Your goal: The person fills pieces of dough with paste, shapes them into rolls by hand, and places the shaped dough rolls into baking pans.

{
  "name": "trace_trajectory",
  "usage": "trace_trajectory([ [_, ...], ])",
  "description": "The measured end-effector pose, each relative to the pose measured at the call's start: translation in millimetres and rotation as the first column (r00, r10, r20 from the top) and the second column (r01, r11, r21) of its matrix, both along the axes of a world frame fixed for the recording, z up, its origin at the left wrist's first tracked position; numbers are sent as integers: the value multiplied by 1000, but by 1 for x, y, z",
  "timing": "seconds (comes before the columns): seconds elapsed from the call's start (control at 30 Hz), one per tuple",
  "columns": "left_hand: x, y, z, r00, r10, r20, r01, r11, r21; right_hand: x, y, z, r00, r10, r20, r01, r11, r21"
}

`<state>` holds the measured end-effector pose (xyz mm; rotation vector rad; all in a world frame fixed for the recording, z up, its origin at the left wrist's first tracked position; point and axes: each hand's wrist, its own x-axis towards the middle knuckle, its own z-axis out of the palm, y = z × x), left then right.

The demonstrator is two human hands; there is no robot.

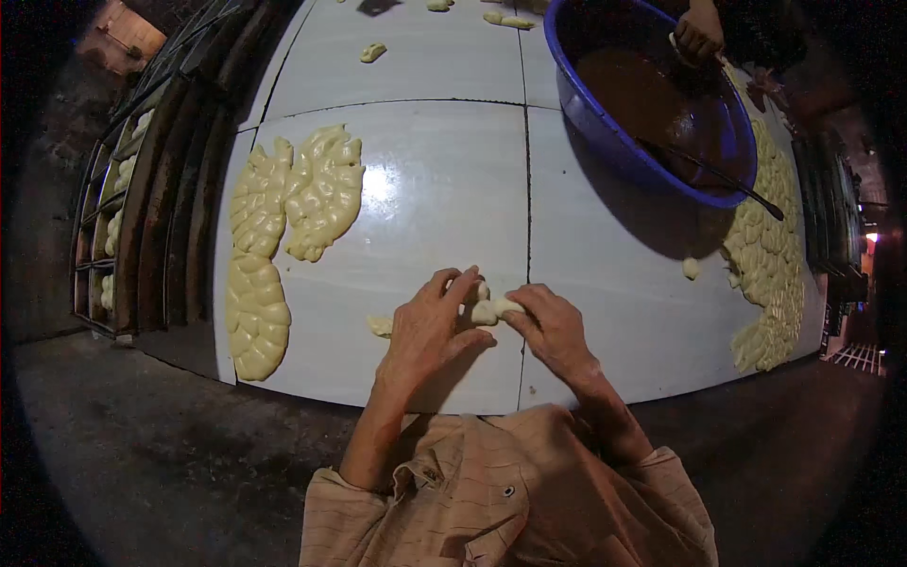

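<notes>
I observe both forearms [373, 437] angled inward over the white table [425, 213]. Left hand [433, 321]: fingers bent forward, thumb spread apart from them. Right hand [553, 331]: thumb and fingers pinching a dough piece [510, 306], positioned between the hands near the front edge.

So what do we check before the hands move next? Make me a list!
1. Right hand pinching a dough piece: ok.
2. Left hand gripping the little dough bits: cannot tell, the contact is partly hidden.
3. Space beside the left hand free: not ok, a dough scrap lies there.
4. Blue basin apart from both hands: ok, it stands at the far right.
5. Co-worker's hand away from these hands: ok, it's at the basin.
</notes>
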<state>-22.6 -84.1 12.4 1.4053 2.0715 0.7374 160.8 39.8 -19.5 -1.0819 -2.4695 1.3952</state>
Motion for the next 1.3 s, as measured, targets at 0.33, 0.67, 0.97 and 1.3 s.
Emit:
trace_trajectory([
  [0.33, 10, 15, -8, 994, -109, 17, 110, 992, -66, 4, 2, -11, 959, 265, -101, -192, 870, 454],
  [0.67, 4, -3, -12, 993, -101, -54, 100, 995, -12, 88, 60, -16, 755, -622, -208, 655, 726, 209],
  [0.97, 3, 7, 6, 992, 108, -61, -106, 994, 33, 163, 163, -35, 784, -617, -71, 540, 622, 567],
  [1.3, 47, 51, 27, 914, 123, 386, -165, 983, 77, 14, 32, 20, 669, -633, -389, -21, 508, -861],
])
